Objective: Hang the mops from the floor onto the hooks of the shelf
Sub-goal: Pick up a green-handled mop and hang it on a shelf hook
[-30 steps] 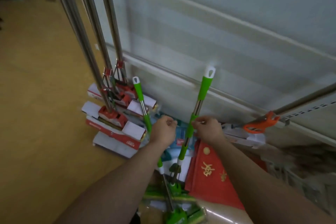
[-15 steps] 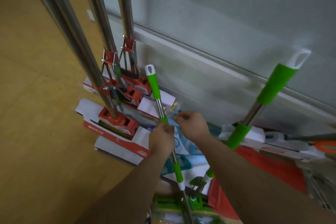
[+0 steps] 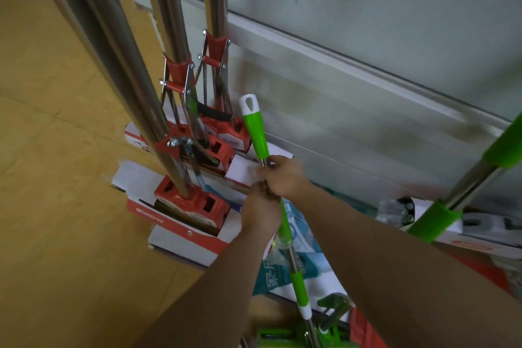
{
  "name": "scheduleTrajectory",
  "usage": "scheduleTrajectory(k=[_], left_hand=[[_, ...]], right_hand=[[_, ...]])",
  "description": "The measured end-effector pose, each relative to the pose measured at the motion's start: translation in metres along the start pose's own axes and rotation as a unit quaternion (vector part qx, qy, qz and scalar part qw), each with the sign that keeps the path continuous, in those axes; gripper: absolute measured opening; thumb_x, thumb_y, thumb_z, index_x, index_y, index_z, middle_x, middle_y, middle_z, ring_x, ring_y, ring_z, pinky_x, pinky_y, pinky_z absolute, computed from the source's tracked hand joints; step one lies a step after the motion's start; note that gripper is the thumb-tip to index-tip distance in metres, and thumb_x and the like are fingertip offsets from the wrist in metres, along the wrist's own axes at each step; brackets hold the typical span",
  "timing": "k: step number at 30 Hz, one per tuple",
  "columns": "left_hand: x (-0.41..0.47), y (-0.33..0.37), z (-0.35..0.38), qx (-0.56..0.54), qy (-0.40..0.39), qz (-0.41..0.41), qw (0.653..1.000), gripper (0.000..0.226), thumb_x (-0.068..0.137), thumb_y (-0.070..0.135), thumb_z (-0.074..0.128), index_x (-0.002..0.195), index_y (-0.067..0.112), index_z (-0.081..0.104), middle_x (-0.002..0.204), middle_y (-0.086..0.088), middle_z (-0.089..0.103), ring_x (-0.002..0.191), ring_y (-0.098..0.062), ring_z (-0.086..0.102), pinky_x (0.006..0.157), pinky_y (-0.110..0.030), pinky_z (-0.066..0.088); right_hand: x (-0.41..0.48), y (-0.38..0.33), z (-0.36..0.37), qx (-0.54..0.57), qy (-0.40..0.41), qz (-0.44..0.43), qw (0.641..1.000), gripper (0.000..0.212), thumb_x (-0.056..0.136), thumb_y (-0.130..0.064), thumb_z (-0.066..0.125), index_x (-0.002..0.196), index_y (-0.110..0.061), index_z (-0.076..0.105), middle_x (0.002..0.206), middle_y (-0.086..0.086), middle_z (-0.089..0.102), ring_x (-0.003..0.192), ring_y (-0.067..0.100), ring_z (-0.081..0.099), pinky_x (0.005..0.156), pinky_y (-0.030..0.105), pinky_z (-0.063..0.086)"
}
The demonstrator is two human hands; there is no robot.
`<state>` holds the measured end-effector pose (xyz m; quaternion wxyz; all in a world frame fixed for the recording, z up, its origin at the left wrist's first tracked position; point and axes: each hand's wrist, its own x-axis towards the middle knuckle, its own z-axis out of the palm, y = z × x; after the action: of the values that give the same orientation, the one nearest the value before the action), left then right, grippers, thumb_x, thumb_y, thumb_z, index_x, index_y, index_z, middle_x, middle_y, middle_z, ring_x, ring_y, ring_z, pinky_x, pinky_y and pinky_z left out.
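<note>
- Both hands are on the near green mop [image 3: 255,133], wrapped around its steel shaft just under the upper green grip.
- The right hand [image 3: 282,178] sits higher and is closed around the shaft; the left hand [image 3: 261,213] is directly below it, touching it, and also closed on the pole.
- The mop stands nearly upright, tilted a little to the left, and its white hanging loop [image 3: 249,102] at the tip is free and facing the shelf's back panel [image 3: 367,37].
- Its lower end runs down out of view among green mop heads and packaging on the floor [image 3: 56,178], so I can't tell whether it has lifted clear.
- A second green mop [image 3: 463,192] leans at the right, well apart from the hands and untouched.
- The red-headed mops [image 3: 192,200] with steel poles stand to the left, close beside the grip.
- No hook shows in this view, so the target must lie higher up.
- My read: this is the lift stage, with the mop gripped and not yet hung.
- To do it well, raise the pole straight up, keeping the loop's opening turned toward the panel.
- Slide one hand lower as it rises, for control of the top-heavy swing.
- Watch the neighbouring steel poles: a sideways sweep could knock them.
</note>
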<state>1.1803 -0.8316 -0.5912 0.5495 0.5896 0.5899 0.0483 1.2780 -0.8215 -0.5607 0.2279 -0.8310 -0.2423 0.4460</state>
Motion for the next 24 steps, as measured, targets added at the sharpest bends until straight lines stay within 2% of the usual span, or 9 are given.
scheduleTrajectory(k=[3, 9, 11, 13, 15, 17, 19, 22, 24], left_hand=[[-0.005, 0.001, -0.003, -0.018, -0.002, -0.005, 1.0, 0.034, 0.096, 0.016, 0.06, 0.131, 0.014, 0.062, 0.124, -0.007, 0.069, 0.114, -0.027, 0.066, 0.098, -0.041, 0.054], [-0.039, 0.009, -0.005, -0.046, -0.022, 0.015, 0.999, 0.029, 0.094, 0.006, 0.059, 0.123, 0.008, 0.066, 0.117, -0.011, 0.07, 0.109, -0.029, 0.068, 0.094, -0.044, 0.057], [-0.058, 0.01, -0.004, -0.04, -0.029, 0.031, 0.998, 0.026, 0.095, 0.005, 0.058, 0.119, 0.011, 0.065, 0.112, -0.008, 0.068, 0.106, -0.027, 0.066, 0.089, -0.034, 0.057], [-0.078, 0.009, -0.003, -0.006, -0.034, 0.049, 0.998, 0.016, 0.098, 0.007, 0.054, 0.108, 0.017, 0.059, 0.1, -0.003, 0.061, 0.097, -0.023, 0.063, 0.07, -0.014, 0.048], [-0.101, 0.011, -0.002, -0.025, -0.046, 0.051, 0.997, 0.011, 0.099, 0.008, 0.051, 0.101, 0.018, 0.055, 0.093, -0.003, 0.059, 0.09, -0.026, 0.062, 0.067, -0.024, 0.048], [-0.129, 0.013, -0.002, -0.029, -0.058, 0.058, 0.996, 0.01, 0.099, 0.009, 0.053, 0.103, 0.018, 0.055, 0.088, 0.0, 0.061, 0.09, -0.026, 0.064, 0.08, -0.041, 0.054], [-0.16, 0.018, -0.002, -0.026, -0.058, 0.067, 0.996, 0.011, 0.099, 0.009, 0.054, 0.102, 0.019, 0.052, 0.087, 0.004, 0.06, 0.083, -0.018, 0.062, 0.076, -0.039, 0.054], [-0.205, 0.024, 0.003, 0.012, -0.058, 0.111, 0.992, 0.007, 0.103, 0.01, 0.049, 0.097, 0.013, 0.05, 0.081, -0.002, 0.058, 0.072, -0.013, 0.056, 0.061, -0.03, 0.045], [-0.232, 0.027, 0.009, 0.052, -0.05, 0.158, 0.985, 0.014, 0.106, 0.005, 0.041, 0.097, 0.008, 0.052, 0.084, -0.007, 0.056, 0.074, -0.014, 0.055, 0.065, -0.026, 0.045]], right_hand=[[-0.008, -0.001, -0.005, 0.011, -0.007, 0.005, 1.0, 0.019, 0.098, -0.023, 0.067, 0.113, -0.013, 0.061, 0.037, -0.01, 0.058, 0.03, -0.004, 0.054, 0.036, 0.007, 0.037], [-0.042, 0.004, -0.011, 0.019, 0.036, 0.009, 0.999, 0.017, 0.096, -0.03, 0.068, 0.091, -0.014, 0.068, 0.068, 0.004, 0.072, 0.055, 0.014, 0.069, 0.056, 0.017, 0.055], [-0.062, 0.011, -0.014, 0.03, 0.048, 0.005, 0.998, 0.021, 0.093, -0.036, 0.069, 0.093, -0.015, 0.068, 0.086, 0.008, 0.077, 0.08, 0.026, 0.075, 0.075, 0.03, 0.06], [-0.091, 0.016, -0.021, 0.052, 0.054, 0.005, 0.997, 0.025, 0.093, -0.039, 0.07, 0.104, -0.017, 0.069, 0.099, 0.007, 0.076, 0.091, 0.026, 0.074, 0.07, 0.026, 0.055], [-0.123, 0.021, -0.028, 0.062, 0.059, -0.002, 0.996, 0.023, 0.094, -0.037, 0.069, 0.108, -0.018, 0.068, 0.099, 0.007, 0.076, 0.088, 0.023, 0.074, 0.061, 0.022, 0.054], [-0.154, 0.027, -0.035, 0.079, 0.051, -0.012, 0.995, 0.014, 0.095, -0.033, 0.069, 0.101, -0.021, 0.065, 0.094, 0.006, 0.076, 0.083, 0.023, 0.075, 0.069, 0.032, 0.062], [-0.185, 0.032, -0.042, 0.089, 0.047, -0.016, 0.995, 0.012, 0.095, -0.034, 0.069, 0.1, -0.024, 0.065, 0.093, 0.006, 0.076, 0.084, 0.024, 0.075, 0.078, 0.039, 0.063], [-0.229, 0.042, -0.059, 0.053, 0.074, -0.025, 0.996, 0.02, 0.095, -0.038, 0.068, 0.109, -0.025, 0.068, 0.1, 0.001, 0.077, 0.091, 0.019, 0.072, 0.082, 0.034, 0.055], [-0.259, 0.051, -0.071, 0.06, 0.068, -0.031, 0.995, 0.013, 0.094, -0.037, 0.069, 0.1, -0.025, 0.068, 0.093, -0.003, 0.076, 0.083, 0.014, 0.071, 0.081, 0.031, 0.054]])
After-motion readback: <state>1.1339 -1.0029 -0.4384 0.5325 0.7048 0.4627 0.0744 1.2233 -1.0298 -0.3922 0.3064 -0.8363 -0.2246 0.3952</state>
